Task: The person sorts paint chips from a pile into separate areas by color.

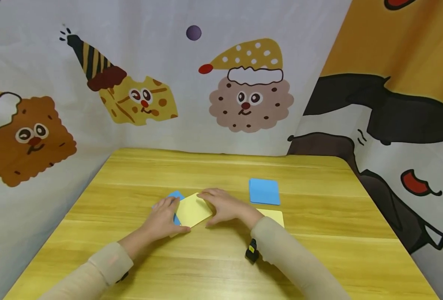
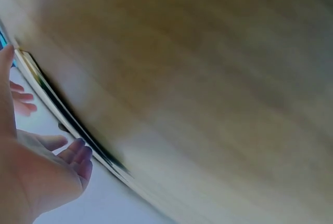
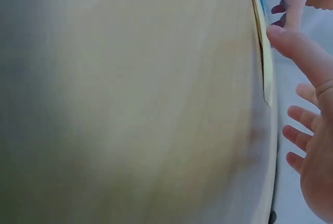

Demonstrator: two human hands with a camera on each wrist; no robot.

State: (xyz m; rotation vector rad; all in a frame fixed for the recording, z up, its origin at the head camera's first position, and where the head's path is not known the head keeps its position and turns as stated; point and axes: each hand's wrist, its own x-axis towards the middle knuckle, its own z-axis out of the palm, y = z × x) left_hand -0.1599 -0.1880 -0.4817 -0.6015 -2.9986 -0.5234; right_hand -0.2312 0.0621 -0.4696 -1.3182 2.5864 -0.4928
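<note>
Left hand point(image 1: 165, 218) rests flat, fingers straight, on the left edge of the yellow sheet point(image 1: 192, 209); right hand point(image 1: 225, 207) lies flat on its right edge, fingers relaxed. Sheet is square, turned diamond-wise, one corner pointing away from the person; no clear long axis. It lies mid-table point(image 1: 319, 258) over a blue sheet point(image 1: 176, 196). Blue pad point(image 1: 264, 191) and yellow pad point(image 1: 275, 216) sit to the right

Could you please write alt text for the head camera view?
Two hands, left hand and right hand, press a yellow paper square lying over a blue sheet on a wooden table. A blue pad lies nearby.
</note>
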